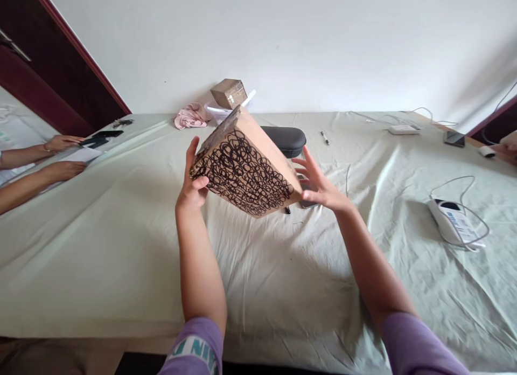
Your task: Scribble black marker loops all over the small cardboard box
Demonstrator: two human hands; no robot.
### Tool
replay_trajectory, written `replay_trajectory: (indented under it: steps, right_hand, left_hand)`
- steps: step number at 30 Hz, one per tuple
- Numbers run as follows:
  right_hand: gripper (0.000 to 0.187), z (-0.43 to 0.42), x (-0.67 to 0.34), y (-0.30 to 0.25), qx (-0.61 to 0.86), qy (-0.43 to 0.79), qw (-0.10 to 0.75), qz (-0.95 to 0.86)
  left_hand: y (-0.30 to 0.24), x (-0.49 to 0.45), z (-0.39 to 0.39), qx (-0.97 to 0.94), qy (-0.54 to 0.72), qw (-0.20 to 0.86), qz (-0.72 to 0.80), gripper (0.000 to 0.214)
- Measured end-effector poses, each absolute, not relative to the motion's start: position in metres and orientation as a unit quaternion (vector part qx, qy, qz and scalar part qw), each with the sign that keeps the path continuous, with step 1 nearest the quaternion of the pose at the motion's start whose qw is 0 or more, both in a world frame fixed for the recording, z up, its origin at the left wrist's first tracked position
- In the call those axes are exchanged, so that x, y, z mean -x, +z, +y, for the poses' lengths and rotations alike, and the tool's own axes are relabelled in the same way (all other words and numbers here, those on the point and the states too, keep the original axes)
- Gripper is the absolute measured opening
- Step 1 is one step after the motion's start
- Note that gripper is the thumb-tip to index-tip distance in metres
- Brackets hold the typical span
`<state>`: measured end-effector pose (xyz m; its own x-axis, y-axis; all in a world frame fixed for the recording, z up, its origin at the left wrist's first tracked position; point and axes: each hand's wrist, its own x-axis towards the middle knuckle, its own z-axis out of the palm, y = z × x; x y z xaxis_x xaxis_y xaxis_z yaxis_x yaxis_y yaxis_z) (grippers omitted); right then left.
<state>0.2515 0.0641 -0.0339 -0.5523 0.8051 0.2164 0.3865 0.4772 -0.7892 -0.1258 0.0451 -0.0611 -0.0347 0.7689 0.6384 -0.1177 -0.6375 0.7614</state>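
A single corrugated cardboard box was held in the air above a creased pale green cloth, tilted corner-down, with one broad face toward the camera. That face was covered in dense looping black marker scribble, and the plain brown kraft surface showed along the adjoining narrow side. The left hand was clamped on the box's lower left edge, with its thumb pressed on the scribbled face. The right hand stood open at the box's right corner, its fingers splayed; contact there could not be confirmed. Both forearms ran in from lilac sleeves, and the left sleeve bore printed lettering. Beyond the box lay one smaller taped cardboard box, one crumpled pink fabric item, one black padded oval case and one black pen. To the right were two white corded devices and one dark phone. At the left edge, a further pair of hands, either another person's or a reflection, lay near one white paper sheet and one black phone.
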Motion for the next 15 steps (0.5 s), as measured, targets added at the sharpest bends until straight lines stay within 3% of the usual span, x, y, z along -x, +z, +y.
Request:
replay_trajectory:
  steps: [3, 6, 9, 13, 15]
  right_hand:
    - [0.092, 0.083, -0.258, -0.058, 0.498, 0.293, 0.276, -0.768]
    - [0.119, 0.100, -0.253, -0.092, 0.686, 0.197, 0.108, -0.692]
    - [0.118, 0.105, -0.241, -0.116, 0.729, 0.144, 0.019, -0.669]
    - [0.115, 0.105, -0.233, -0.124, 0.725, 0.169, 0.090, -0.661]
    - [0.097, 0.106, -0.232, -0.123, 0.710, 0.229, 0.175, -0.643]
  left_hand:
    - [-0.065, 0.132, 0.049, -0.608, 0.681, 0.295, 0.282, 0.108]
    - [-0.069, 0.140, 0.050, -0.592, 0.686, 0.292, 0.306, 0.109]
    - [-0.071, 0.141, 0.050, -0.579, 0.676, 0.304, 0.340, 0.111]
    - [-0.076, 0.140, 0.056, -0.588, 0.672, 0.277, 0.355, 0.116]
    - [-0.079, 0.141, 0.059, -0.589, 0.669, 0.270, 0.363, 0.117]
